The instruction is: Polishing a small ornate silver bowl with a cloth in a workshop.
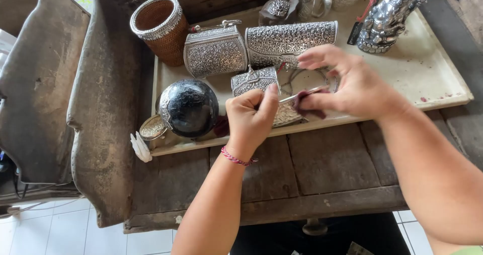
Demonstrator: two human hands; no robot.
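A thin silver piece (302,95) is gripped by the closed left hand (250,118), while a dark cloth (308,106) is pinched against it by the right hand (352,86), above the cream tray (427,79).

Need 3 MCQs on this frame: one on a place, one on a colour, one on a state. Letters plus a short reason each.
1. Where is the woven basket?
A. far left end of the tray
B. on the floor
C. beside the silver figurine

2. What colour is the cloth in the right hand?
A. white
B. dark maroon
C. yellow

3. What is the left hand doing?
A. lying flat and open
B. closed in a grip on a thin silver piece
C. resting on the dark round pot

Answers:
1 A: it stands at the tray's far left end, next to a silver embossed purse.
2 B: the cloth pinched in the fingers is dark maroon.
3 B: the fingers are curled and the thumb presses the thin piece, clear of the pot.
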